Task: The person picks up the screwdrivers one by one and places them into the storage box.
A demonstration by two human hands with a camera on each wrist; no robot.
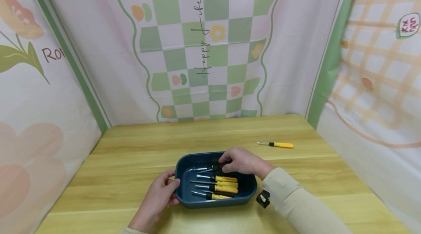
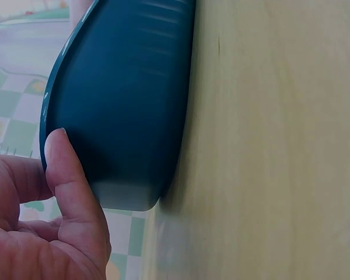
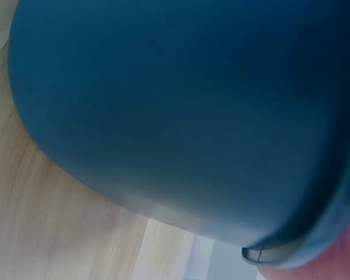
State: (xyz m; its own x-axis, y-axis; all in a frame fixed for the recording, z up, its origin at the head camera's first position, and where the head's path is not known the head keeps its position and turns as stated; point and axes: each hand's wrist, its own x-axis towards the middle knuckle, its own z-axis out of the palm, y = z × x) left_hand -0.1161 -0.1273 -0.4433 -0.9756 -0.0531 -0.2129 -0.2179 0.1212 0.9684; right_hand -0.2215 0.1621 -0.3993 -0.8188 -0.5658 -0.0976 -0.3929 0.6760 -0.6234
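Note:
A dark blue plastic box point(image 1: 217, 203) stands on the table with several screwdrivers lying in it. Most have yellow handles, such as this yellow-handled screwdriver point(image 1: 227, 189). My left hand point(image 1: 161, 190) grips the box's left end, thumb at the rim; the left wrist view shows that thumb point(image 2: 73, 181) against the box wall. Over the far right part of the box, my right hand point(image 1: 243, 161) reaches in and pinches a black-handled screwdriver point(image 1: 216, 168), whose handle is partly hidden by the fingers. The box's outer wall point(image 3: 163, 116) fills most of the right wrist view.
One yellow-and-black screwdriver point(image 1: 283, 145) lies on the wooden table point(image 1: 138, 142), beyond the box to the right. A small black device point(image 1: 263, 199) hangs at the right wrist. Patterned curtains point(image 1: 230, 62) enclose the table at the back and both sides.

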